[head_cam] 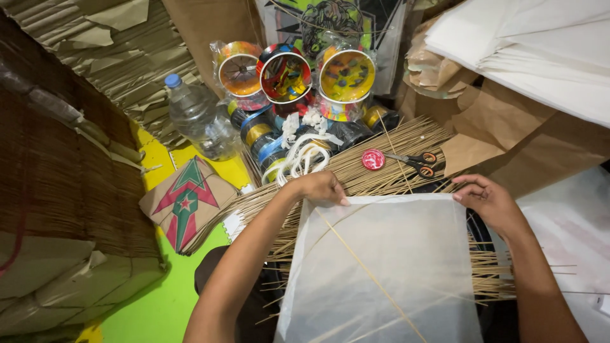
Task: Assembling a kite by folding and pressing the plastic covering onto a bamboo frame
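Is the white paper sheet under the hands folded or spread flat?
Spread flat: the white paper sheet lies open over the bamboo sticks, left hand and right hand pressing its top corners.

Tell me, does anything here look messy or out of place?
Mostly tidy work. The thin sticks lie fanned out loosely under the white paper sheet, and a plastic bottle lies tipped over on the floor.

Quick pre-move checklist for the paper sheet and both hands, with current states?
1. Left hand on the sheet's top left corner: ok.
2. Right hand at its top right corner: ok.
3. Thin stick lies diagonally on the sheet: ok.
4. Sheet flat over the stick bundle: ok.
5. Scissors within reach, off the sheet: ok.
6. Stick fixed to sheet: cannot tell.
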